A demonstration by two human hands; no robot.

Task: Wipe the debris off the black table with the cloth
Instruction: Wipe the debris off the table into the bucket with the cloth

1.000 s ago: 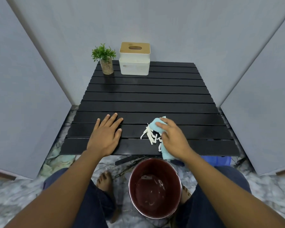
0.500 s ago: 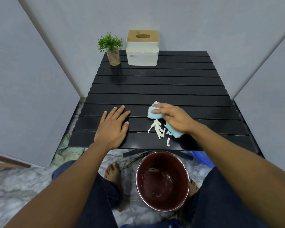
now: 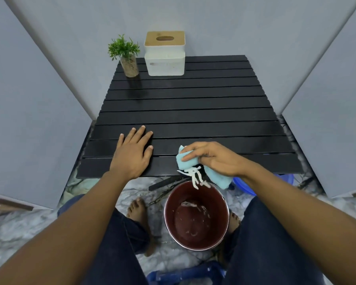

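The black slatted table (image 3: 193, 112) fills the middle of the view. My right hand (image 3: 216, 159) grips a light blue cloth (image 3: 186, 162) at the table's near edge. White shreds of debris (image 3: 195, 177) hang and drop off that edge, just below the cloth. A dark red bucket (image 3: 222, 229) stands on the floor right under them, with a few white bits inside. My left hand (image 3: 133, 154) lies flat on the near left slats, fingers spread, holding nothing.
A small potted plant (image 3: 126, 56) and a white tissue box with a wooden lid (image 3: 164, 54) stand at the table's far left. A blue basin (image 3: 245, 186) sits under the right side. Grey walls close in on both sides. My legs and bare feet flank the bucket.
My right hand has dragged the cloth and the white shreds toward me to the table's near edge, and the shreds now spill over it above the bucket. My left hand stays flat.
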